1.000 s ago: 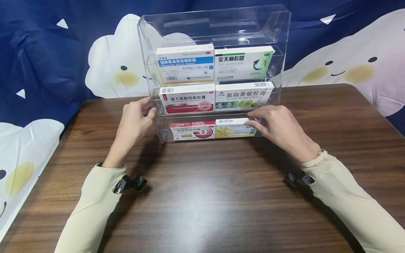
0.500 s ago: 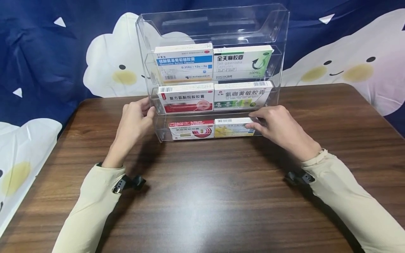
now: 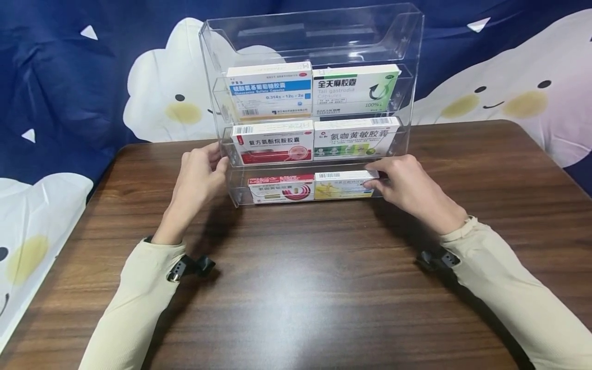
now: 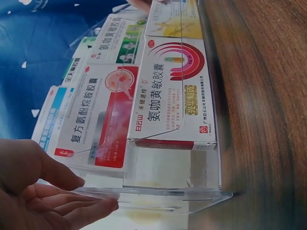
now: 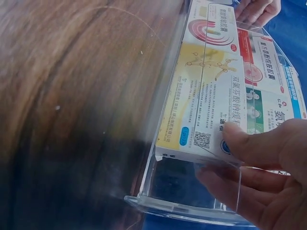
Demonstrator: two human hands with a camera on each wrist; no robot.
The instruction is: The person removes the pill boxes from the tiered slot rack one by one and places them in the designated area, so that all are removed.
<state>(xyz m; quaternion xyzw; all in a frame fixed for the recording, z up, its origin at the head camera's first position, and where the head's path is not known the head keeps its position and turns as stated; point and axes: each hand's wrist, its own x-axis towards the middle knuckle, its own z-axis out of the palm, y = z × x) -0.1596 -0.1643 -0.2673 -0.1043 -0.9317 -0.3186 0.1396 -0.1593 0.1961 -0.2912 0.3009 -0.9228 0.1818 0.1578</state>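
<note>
So the surface (image 3: 287, 298) is dark brown wood grain with a big glare patch near the front; rounded corners at the back; behind it hangs a navy cloth (image 3: 51, 87) printed with white smiling clouds (image 3: 152, 92) and little triangles (image 3: 478, 24).

The clear rack (image 3: 319, 38) stands toward the back of the surface, see-through plastic in tiers; the top tier is just plastic, and the three below hold two boxes each; blue-and-white box (image 3: 270, 95) next to a green-and-white box (image 3: 353, 92), then a red-and-white box (image 3: 273, 146) beside a white box with a green strip (image 3: 351, 139), then a red-topped box (image 3: 282, 191) beside the yellow-and-white box (image 3: 339, 188) at bottom right.

Left hand (image 3: 199, 172) pinches the rack's left side wall between thumb and fingers; right hand (image 3: 402, 177) pinches the right end of the yellow-and-white box, thumb on its front; lower fingers are murky through the plastic, so can't tell exactly what they touch. Cream sleeves (image 3: 139, 303), black wrist straps (image 3: 182, 268).
</note>
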